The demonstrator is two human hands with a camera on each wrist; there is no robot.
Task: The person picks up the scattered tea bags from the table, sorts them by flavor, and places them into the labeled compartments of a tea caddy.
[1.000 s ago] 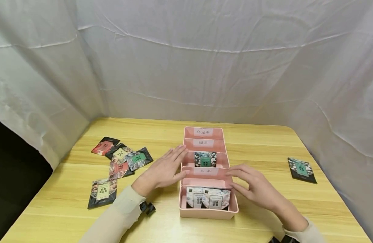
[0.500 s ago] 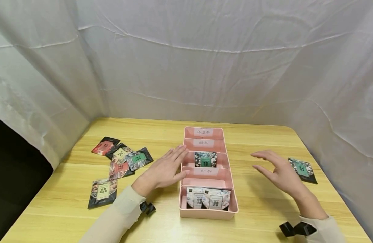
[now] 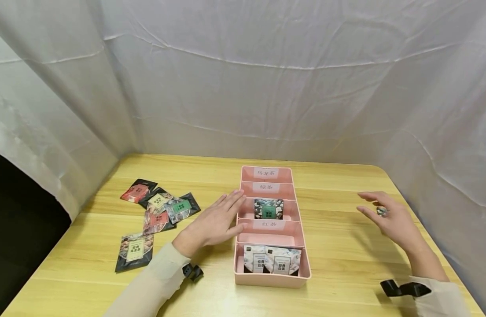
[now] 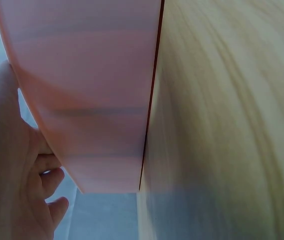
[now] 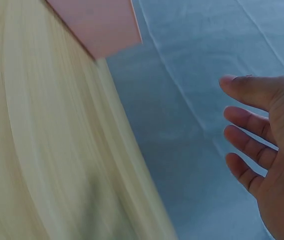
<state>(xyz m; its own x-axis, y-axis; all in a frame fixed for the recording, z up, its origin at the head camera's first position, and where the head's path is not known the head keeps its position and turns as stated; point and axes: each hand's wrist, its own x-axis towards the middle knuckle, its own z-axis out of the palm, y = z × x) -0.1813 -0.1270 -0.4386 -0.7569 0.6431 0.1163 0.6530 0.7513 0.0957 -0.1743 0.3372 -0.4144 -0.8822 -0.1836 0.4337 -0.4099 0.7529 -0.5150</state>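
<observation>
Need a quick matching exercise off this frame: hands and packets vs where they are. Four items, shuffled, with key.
Column one
1. Left hand
2. Right hand
3. Two white-labelled packets
4. Two red-labelled packets

Column two
A. In the pink box, at the end nearest the person
B. On the table, left of the box
C. Touching the box's left edge
D. Over the table, right of the box, holding nothing

Pairs: 1-C, 2-D, 3-A, 4-B
</observation>
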